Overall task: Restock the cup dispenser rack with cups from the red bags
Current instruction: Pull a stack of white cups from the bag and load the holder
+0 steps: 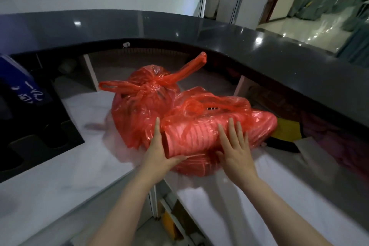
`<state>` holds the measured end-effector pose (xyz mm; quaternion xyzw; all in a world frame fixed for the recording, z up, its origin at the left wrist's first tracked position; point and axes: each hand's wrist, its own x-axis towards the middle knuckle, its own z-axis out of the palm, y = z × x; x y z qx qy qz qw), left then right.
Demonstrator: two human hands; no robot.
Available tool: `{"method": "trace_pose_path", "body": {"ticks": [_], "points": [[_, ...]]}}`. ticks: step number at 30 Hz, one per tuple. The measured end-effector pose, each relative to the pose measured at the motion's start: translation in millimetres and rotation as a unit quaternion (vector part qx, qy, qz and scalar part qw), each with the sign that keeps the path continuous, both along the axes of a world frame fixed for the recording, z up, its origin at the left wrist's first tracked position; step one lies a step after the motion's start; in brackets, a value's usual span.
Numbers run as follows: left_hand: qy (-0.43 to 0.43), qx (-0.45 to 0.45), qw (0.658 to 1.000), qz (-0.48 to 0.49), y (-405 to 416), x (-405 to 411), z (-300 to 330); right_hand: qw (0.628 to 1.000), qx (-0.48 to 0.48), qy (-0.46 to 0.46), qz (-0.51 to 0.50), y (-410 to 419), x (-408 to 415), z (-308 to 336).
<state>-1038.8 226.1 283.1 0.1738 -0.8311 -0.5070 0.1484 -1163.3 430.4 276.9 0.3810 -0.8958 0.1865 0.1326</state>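
While the cups point(191, 136) are still wrapped inside the near red bag point(229, 118), we cannot take any of them out, so the step in hand, as we judge it, is to steady this bag and open it. The cups lie on their side as nested stacks, and their ribbed rims show through the thin film. This bag rests on the white counter point(65, 166), touching a second red bag point(139, 106) just behind it on the left, which is knotted at the top with its handles sticking out.

Our left hand point(159, 152) holds the near left end of a stack through the plastic, fingers straight along its side and the thumb bent under it. Our right hand point(235, 150) lies flat on top of the bag, fingers spread and straight, pressing and grasping nothing.

To do this well, we should keep the stack lying still with the left hand and look for the mouth of the bag, which seems to be the gathered part on the far side. The film looks thin, so we should pull it softly, because a tear could let the stacks roll.

The black rack point(40, 126) with round openings stands at the left, well apart. A dark raised ledge point(199, 32) curves behind everything.
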Motion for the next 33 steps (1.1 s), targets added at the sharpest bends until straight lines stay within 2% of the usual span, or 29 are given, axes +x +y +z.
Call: {"method": "trace_pose_path", "body": {"ticks": [4,8,12,16,19,23,26,28,30,33], "points": [[0.025,-0.008,1.0,-0.001,-0.7,7.2,-9.2,0.998,-0.052,0.042,0.014,13.6,20.9,-16.8],[0.047,-0.006,0.998,0.034,-10.5,18.4,-17.9,0.994,-0.035,0.104,0.014,23.4,27.9,-20.1],[0.102,-0.087,0.991,0.023,-12.2,27.9,-21.1,0.998,-0.024,0.065,0.0,20.7,37.6,-10.2],[0.095,-0.163,0.981,-0.049,-24.0,32.5,-34.7,0.991,-0.114,-0.023,-0.065,9.2,50.0,5.5],[0.062,-0.237,0.964,-0.104,-32.3,45.3,-53.0,0.985,-0.149,0.056,-0.062,-2.7,61.1,18.5],[0.093,-0.322,0.931,-0.147,-28.1,61.8,-61.7,0.991,-0.088,0.098,0.027,-25.9,75.9,31.3],[0.071,-0.227,0.967,-0.095,-27.1,67.4,-56.7,0.981,-0.096,0.134,0.107,-34.9,83.7,27.9],[0.086,-0.123,0.989,0.0,-25.9,70.5,-44.7,0.973,-0.097,0.169,0.123,-32.5,88.5,21.8],[0.139,-0.027,0.987,0.07,-20.7,72.6,-21.0,0.97,-0.064,0.184,0.146,-28.7,93.4,12.7],[0.192,0.024,0.98,0.042,-10.5,66.0,11.9,0.973,0.005,0.144,0.18,-28.6,99.9,4.5]]}}
